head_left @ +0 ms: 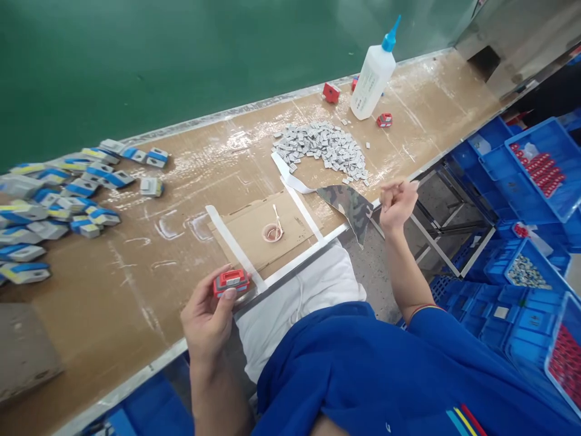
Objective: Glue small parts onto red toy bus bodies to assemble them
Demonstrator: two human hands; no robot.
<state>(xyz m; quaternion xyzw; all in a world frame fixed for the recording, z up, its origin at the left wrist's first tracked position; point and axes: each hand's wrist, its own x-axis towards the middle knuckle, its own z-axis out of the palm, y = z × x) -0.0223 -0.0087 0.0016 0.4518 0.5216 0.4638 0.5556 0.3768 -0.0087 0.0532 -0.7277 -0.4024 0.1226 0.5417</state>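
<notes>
Between its thumb and fingers my left hand (207, 321) grips a small red and grey toy part (231, 281) above the table's front edge. My right hand (398, 203) is raised at the right, fingers curled together beside a camouflage cloth (348, 204); whether anything small is in them is not clear. A cardboard sheet (249, 233), fixed with white tape strips, bears a small round cup (271, 233) with a white swab (277, 218) standing in it. Behind the cardboard lies a heap of small grey pieces (320, 145).
White, blue and yellow toy parts (86, 175) spread over the table's left side. A white bottle (373, 82) with a blue nozzle stands at the back, near red parts (384, 120). Blue bins (544, 169) fill the right side beyond a metal frame.
</notes>
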